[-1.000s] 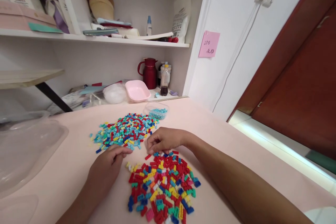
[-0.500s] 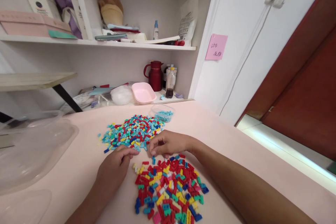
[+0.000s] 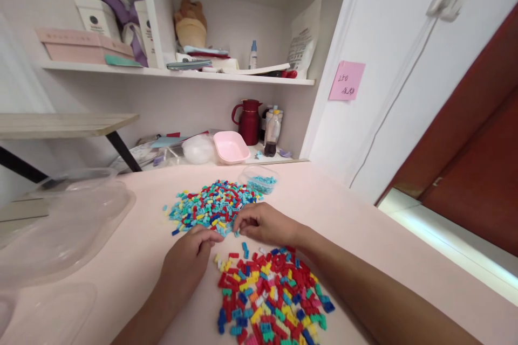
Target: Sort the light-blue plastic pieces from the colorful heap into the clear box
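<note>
Near the front edge of a far heap of small, mostly light blue toy bricks [image 3: 214, 202], my right hand [image 3: 269, 223] has its thumb and fingers pinched together. A light blue brick [image 3: 237, 233] shows at the fingertips. My left hand [image 3: 188, 256] rests on the table to the left, index finger stretched toward the heap and thumb apart, with nothing visible in it. Closer to me spreads a second pile of larger bricks [image 3: 271, 296] in red, yellow, blue and green. A single blue brick [image 3: 245, 250] lies at its far edge, just below my right hand.
Behind the far heap stands a clear tub [image 3: 261, 179] of light blue pieces. A pink basin [image 3: 231, 146], a red jug [image 3: 250, 121] and a bottle of dark liquid [image 3: 272, 135] stand at the back. Clear plastic trays [image 3: 76, 226] lie at the left.
The view has shifted, so everything appears further right and a little lower. My right fingertips have moved slightly away from me, off the single blue brick to the far heap's edge.
</note>
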Demonstrator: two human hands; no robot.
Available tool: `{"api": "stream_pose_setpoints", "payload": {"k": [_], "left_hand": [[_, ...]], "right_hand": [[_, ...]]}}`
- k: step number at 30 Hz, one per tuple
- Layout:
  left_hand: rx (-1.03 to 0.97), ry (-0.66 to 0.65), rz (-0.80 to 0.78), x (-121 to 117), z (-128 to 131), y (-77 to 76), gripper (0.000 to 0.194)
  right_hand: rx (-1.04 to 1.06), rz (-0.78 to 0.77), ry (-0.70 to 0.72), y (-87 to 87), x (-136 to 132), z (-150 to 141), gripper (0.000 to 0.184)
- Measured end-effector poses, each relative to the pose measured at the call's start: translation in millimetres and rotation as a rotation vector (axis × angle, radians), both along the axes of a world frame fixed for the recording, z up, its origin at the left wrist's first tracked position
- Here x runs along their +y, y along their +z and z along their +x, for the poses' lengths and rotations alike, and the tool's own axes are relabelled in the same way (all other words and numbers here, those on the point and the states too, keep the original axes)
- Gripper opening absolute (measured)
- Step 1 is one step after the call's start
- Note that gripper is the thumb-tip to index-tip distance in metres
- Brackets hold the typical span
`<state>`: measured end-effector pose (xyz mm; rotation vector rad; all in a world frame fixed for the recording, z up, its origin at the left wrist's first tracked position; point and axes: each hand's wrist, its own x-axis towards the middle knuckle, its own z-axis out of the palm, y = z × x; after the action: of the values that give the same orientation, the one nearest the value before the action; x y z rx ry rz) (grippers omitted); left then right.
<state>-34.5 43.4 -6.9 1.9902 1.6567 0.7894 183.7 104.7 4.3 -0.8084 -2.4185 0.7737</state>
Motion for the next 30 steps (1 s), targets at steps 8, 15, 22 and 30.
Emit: {"api": "stream_pose_setpoints", "payload": {"k": [8,15,22,30], "left_hand": [[0.015,0.012,0.002,-1,1,1.8,0.036],[0.014,-0.012,-0.004,1,0,0.4,0.037],[0.002,0.002,-0.013,1,0,-0.8,0.036],[-0.047,0.002,0.006,1,-1,-0.7,0.035]], "right_hand": [[-0.038,-0.088,-0.004,3.0,3,5,0.009],[-0.01,-0.079,0.012,1.2,2,3,0.015],[-0.033,0.02,0.072,-0.3,3,3,0.022],[-0.027,0.055,-0.042,-7.9,6,-6,0.012]]}}
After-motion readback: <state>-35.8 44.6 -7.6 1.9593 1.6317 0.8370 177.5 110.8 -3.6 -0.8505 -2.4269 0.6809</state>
